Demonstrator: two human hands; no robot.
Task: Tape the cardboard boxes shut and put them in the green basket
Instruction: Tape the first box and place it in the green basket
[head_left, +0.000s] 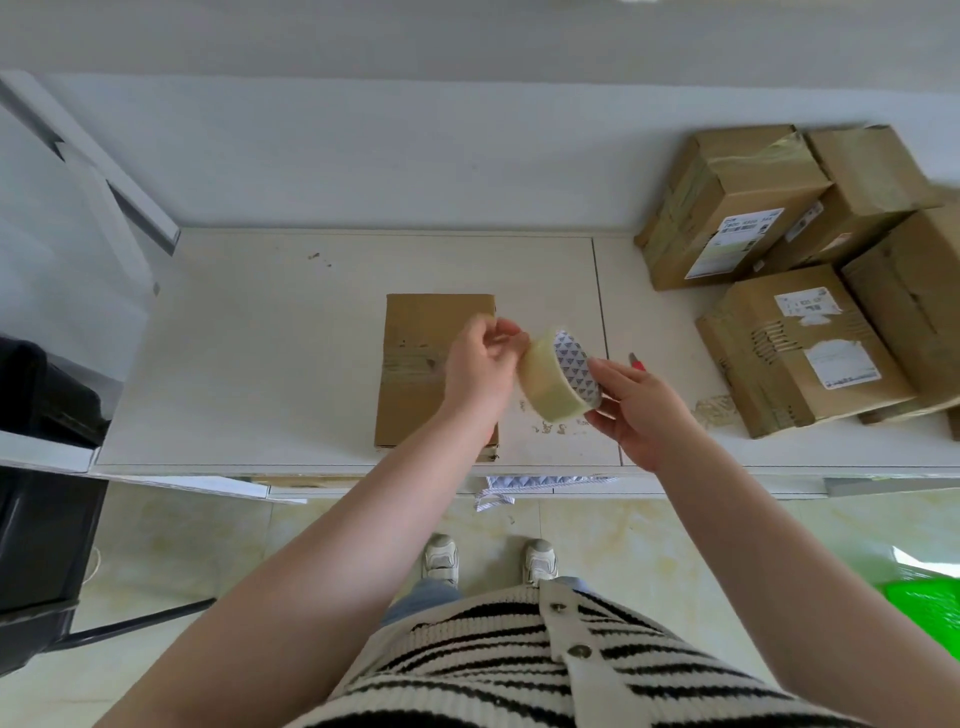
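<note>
Two hands meet over the tabletop (260, 338) around a roll of clear tape (558, 378). The right hand (636, 410) cups the roll from its far side, fingers curled round the rim in a firm grip, while the left hand (480, 364) pinches at the roll's outer surface, apparently picking for the loose end of the tape.

Judging by this, the step in hand is freeing a strip to seal the cardboard box (434, 371) lying flat on the tabletop just beneath and behind the left hand. That box already carries some glossy tape bands across its middle seam. The next move would call for peeling out a length of tape, laying it along the seam and pressing it down smooth.

The roll is a thick, translucent yellowish ring with a patterned paper core. The box is plain brown corrugated board, shallow and rectangular. A stack of other boxes (779, 260) sits at the right end of the tabletop, taped and labelled, their surfaces creased and scuffed. A crumpled scrap of used tape (717, 408) lies just beside them. Only a bright corner of the green basket (930, 613) shows, on the floor at the right, well apart from the box.
</note>
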